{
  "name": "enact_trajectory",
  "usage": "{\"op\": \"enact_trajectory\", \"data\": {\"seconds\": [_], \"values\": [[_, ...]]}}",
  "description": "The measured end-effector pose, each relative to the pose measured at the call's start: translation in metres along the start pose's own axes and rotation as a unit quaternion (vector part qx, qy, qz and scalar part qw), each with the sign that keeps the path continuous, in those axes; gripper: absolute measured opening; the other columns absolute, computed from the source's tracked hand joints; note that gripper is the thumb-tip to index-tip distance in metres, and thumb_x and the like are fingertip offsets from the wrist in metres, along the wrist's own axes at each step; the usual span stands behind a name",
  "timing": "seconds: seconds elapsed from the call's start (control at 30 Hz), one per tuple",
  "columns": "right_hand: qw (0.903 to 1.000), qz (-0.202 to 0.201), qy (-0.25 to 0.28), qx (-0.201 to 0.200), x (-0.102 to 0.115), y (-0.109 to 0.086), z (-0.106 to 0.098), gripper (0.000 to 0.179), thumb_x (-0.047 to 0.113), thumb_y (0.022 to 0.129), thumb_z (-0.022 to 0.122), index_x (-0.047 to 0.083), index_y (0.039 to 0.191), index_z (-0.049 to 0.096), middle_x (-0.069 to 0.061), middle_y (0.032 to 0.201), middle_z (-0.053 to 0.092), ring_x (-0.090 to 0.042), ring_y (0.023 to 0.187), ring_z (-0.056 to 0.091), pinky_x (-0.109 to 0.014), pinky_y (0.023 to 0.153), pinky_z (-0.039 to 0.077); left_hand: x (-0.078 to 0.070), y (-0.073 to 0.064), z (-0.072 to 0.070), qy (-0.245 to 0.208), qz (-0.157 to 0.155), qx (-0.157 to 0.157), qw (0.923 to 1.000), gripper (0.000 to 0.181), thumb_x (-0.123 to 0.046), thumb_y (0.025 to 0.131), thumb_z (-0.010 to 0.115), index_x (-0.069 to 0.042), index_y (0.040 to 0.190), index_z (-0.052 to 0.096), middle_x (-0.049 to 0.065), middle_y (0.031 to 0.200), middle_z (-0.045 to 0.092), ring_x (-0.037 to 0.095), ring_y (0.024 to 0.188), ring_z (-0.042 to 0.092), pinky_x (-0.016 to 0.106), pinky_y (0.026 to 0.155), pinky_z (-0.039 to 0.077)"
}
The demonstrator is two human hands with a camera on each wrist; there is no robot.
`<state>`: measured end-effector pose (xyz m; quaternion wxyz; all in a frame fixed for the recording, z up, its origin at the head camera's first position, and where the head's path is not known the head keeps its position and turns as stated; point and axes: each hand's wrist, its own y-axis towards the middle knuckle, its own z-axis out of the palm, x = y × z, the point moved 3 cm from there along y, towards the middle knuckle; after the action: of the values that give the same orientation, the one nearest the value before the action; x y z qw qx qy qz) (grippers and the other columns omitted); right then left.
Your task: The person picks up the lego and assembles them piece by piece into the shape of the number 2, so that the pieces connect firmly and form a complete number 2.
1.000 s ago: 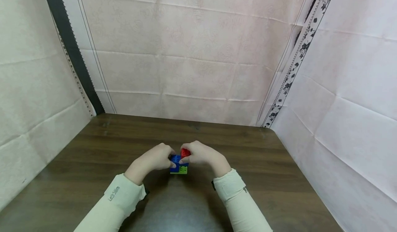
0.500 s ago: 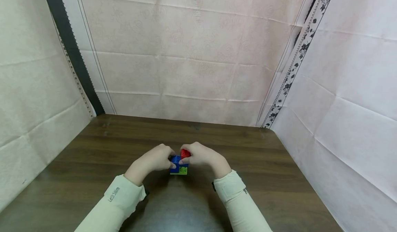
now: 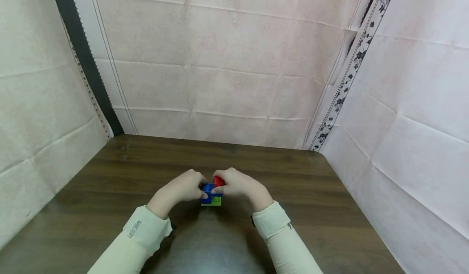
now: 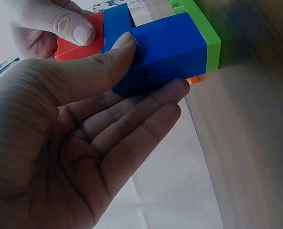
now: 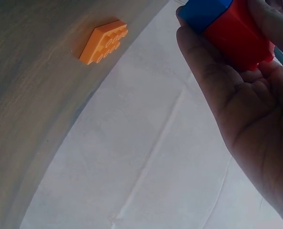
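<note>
A small stack of toy building bricks stands on the table between both hands. Its base is a lime green brick point(image 4: 210, 36), under a blue brick point(image 4: 172, 45). Above that lies another blue brick point(image 4: 116, 24), topped by a red brick point(image 5: 237, 36). My left hand point(image 3: 182, 187) pinches the blue bricks, thumb on the near side and fingertips on the far side. My right hand point(image 3: 239, 183) grips the red brick between thumb and fingers, its fingertips reaching down to the upper blue one.
An orange brick point(image 5: 103, 42) lies on the wooden table point(image 3: 286, 225) beyond the stack, hidden in the head view. Pale patterned cloth point(image 3: 227, 62) hangs behind the table and along both sides.
</note>
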<state>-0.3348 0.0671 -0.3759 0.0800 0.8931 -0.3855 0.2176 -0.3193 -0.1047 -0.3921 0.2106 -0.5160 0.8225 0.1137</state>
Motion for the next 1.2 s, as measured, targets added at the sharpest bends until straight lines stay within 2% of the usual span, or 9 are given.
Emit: {"op": "enact_trajectory", "data": {"seconds": [0.1, 0.43, 0.7, 1.2], "values": [[0.9999, -0.009, -0.009, -0.006, 0.0, 0.0003, 0.0008, 0.019, 0.031, 0.095, 0.072, 0.018, 0.1, 0.059, 0.005, 0.079, 0.059, -0.01, 0.069, 0.055, -0.024, 0.061, 0.05, -0.0006, -0.0002, -0.0003, 0.002, 0.001, -0.003, 1.0, 0.03, -0.021, 0.084, 0.083, -0.006, 0.109, 0.076, 0.003, 0.095, 0.073, 0.013, 0.078, 0.068, 0.042, 0.081, 0.059], [0.9997, -0.016, -0.012, -0.012, -0.002, -0.0008, 0.0029, 0.02, 0.031, 0.094, 0.072, 0.017, 0.102, 0.059, 0.005, 0.08, 0.059, -0.01, 0.07, 0.055, -0.024, 0.061, 0.05, -0.0007, -0.0001, 0.0001, 0.006, 0.003, -0.001, 1.0, 0.031, -0.022, 0.084, 0.083, -0.007, 0.11, 0.076, 0.002, 0.095, 0.074, 0.013, 0.078, 0.068, 0.042, 0.081, 0.059], [0.9998, -0.008, -0.009, -0.014, -0.0026, -0.0012, 0.0037, 0.022, 0.031, 0.095, 0.072, 0.017, 0.105, 0.059, 0.005, 0.081, 0.059, -0.01, 0.071, 0.055, -0.024, 0.062, 0.05, 0.0009, -0.0001, 0.0005, -0.004, -0.004, -0.001, 1.0, 0.03, -0.023, 0.084, 0.083, -0.008, 0.11, 0.076, 0.001, 0.095, 0.073, 0.013, 0.079, 0.068, 0.042, 0.082, 0.059], [0.9998, -0.005, -0.011, -0.018, -0.0017, -0.0018, 0.0045, 0.024, 0.031, 0.095, 0.071, 0.016, 0.109, 0.059, 0.005, 0.081, 0.058, -0.009, 0.071, 0.054, -0.024, 0.061, 0.048, -0.0005, 0.0015, 0.0015, 0.004, 0.005, -0.005, 1.0, 0.031, -0.024, 0.084, 0.083, -0.007, 0.109, 0.076, 0.001, 0.094, 0.073, 0.012, 0.077, 0.068, 0.041, 0.08, 0.059]]}}
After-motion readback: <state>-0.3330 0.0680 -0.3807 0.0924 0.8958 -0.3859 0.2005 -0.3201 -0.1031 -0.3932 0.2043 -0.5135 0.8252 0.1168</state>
